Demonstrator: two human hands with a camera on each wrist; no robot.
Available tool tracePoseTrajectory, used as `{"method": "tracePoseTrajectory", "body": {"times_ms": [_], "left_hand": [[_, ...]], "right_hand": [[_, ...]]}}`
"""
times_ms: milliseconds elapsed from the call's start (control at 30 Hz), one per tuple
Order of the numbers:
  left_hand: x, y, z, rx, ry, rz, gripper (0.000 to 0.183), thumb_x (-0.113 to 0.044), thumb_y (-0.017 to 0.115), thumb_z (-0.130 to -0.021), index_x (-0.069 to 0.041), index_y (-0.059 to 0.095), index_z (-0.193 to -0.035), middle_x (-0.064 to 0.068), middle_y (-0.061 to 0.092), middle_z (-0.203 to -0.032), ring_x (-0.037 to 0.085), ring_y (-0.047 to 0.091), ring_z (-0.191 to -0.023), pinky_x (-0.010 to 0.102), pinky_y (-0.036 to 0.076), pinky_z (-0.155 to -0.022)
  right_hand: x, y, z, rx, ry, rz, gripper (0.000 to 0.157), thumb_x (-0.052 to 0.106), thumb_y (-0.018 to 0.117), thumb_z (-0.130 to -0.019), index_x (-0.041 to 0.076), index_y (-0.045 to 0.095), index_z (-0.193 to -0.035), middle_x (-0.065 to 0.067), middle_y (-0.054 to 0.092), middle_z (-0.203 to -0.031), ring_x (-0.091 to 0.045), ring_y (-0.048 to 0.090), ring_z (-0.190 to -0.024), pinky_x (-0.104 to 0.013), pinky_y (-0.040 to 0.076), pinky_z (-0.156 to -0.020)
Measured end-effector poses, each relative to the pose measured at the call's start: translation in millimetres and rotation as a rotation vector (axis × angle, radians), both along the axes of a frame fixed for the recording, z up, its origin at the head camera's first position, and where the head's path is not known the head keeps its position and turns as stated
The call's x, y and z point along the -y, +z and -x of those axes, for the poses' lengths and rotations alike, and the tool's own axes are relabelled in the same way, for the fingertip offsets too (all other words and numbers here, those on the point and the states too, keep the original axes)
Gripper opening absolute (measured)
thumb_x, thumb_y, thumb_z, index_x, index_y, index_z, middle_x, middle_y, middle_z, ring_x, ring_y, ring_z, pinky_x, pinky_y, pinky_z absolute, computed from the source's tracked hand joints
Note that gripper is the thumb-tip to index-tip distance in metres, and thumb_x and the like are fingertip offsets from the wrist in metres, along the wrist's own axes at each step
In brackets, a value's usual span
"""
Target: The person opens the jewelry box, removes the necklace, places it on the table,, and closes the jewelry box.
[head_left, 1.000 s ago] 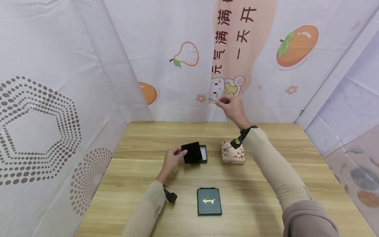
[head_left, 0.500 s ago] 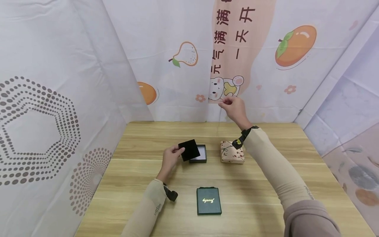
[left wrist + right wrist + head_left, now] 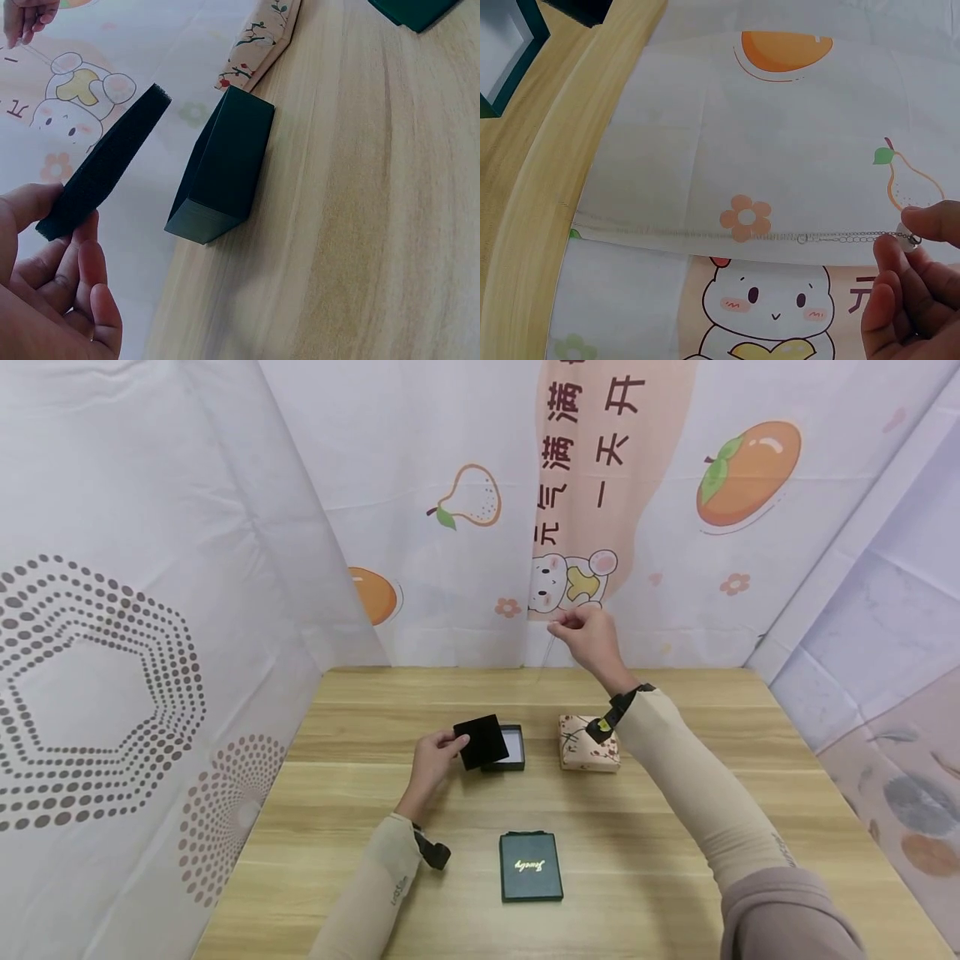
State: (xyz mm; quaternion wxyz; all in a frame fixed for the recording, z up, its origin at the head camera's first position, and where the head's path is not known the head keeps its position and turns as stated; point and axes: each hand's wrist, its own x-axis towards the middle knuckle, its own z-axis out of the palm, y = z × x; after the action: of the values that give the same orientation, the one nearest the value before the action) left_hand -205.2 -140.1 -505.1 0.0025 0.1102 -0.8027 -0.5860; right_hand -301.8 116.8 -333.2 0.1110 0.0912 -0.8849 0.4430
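Note:
My left hand [image 3: 432,768] pinches a thin square black foam pad [image 3: 480,743] between thumb and fingers. The pad is tilted and overlaps the left part of a small open dark green box [image 3: 229,157], whose pale inside [image 3: 513,747] shows beside it. Higher up, in front of the curtain, my right hand [image 3: 594,642] pinches a fine silver chain necklace [image 3: 840,237] between thumb and fingertips. The chain hangs down from them, thin and blurred in the head view. A dark green lid [image 3: 531,881] with gold lettering lies on the table, nearer to me.
A floral-patterned beige box [image 3: 579,758] stands right of the open box, partly behind my right wrist camera [image 3: 600,729]. The wooden table [image 3: 360,852] ends at a printed white curtain [image 3: 450,577] at the back.
My left hand has shifted the foam pad slightly left and upward, uncovering more of the open box. The necklace swings below my right hand, which has moved only a little.

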Motion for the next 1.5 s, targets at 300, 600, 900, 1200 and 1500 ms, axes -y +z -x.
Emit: {"method": "tracePoseTrajectory", "body": {"times_ms": [300, 600, 900, 1200, 1500], "left_hand": [[2, -4.2, -0.7, 0.005, -0.013, -0.007, 0.038, -0.032, 0.071, -0.089, 0.0, 0.071, -0.11, 0.014, 0.072, -0.101, 0.017, 0.063, -0.086, 0.031, 0.052, -0.077], [1, -7.3, -2.2, 0.014, -0.021, 0.011, 0.037, -0.03, 0.07, -0.09, 0.002, 0.07, -0.11, 0.016, 0.071, -0.102, 0.018, 0.064, -0.087, 0.031, 0.052, -0.077], [1, -8.2, 0.2, 0.021, -0.018, -0.01, 0.037, -0.029, 0.071, -0.09, 0.002, 0.07, -0.11, 0.017, 0.072, -0.103, 0.019, 0.064, -0.087, 0.033, 0.053, -0.079], [6, -13.0, 1.3, 0.02, -0.015, 0.017, 0.036, -0.029, 0.07, -0.09, 0.002, 0.071, -0.108, 0.015, 0.073, -0.099, 0.016, 0.063, -0.082, 0.028, 0.05, -0.075], [4, -10.4, 0.7, -0.002, -0.038, 0.029, 0.036, -0.026, 0.069, -0.09, 0.005, 0.069, -0.108, 0.018, 0.072, -0.1, 0.017, 0.063, -0.082, 0.031, 0.052, -0.075]], "right_hand": [[-3, -10.7, -2.2, 0.102, 0.048, 0.011, 0.018, 0.018, 0.069, -0.091, 0.0, 0.069, -0.092, -0.011, 0.065, -0.09, -0.017, 0.052, -0.077, -0.024, 0.041, -0.065], [-2, -30.4, 12.3, 0.104, 0.027, 0.003, 0.019, 0.018, 0.068, -0.092, 0.0, 0.068, -0.093, -0.014, 0.067, -0.093, -0.018, 0.053, -0.08, -0.026, 0.041, -0.068], [9, -105.0, 7.5, 0.225, 0.113, -0.15, 0.014, 0.014, 0.067, -0.092, 0.001, 0.07, -0.093, -0.018, 0.072, -0.096, -0.019, 0.061, -0.077, -0.025, 0.048, -0.066], [15, -143.7, -31.4, 0.294, 0.139, -0.242, 0.013, 0.013, 0.067, -0.091, 0.002, 0.07, -0.086, -0.011, 0.071, -0.085, -0.014, 0.054, -0.066, -0.023, 0.041, -0.057], [13, -162.0, -52.2, 0.215, 0.152, -0.36, 0.007, 0.007, 0.069, -0.084, 0.002, 0.072, -0.08, -0.008, 0.07, -0.079, -0.016, 0.058, -0.067, -0.029, 0.048, -0.064]]}}
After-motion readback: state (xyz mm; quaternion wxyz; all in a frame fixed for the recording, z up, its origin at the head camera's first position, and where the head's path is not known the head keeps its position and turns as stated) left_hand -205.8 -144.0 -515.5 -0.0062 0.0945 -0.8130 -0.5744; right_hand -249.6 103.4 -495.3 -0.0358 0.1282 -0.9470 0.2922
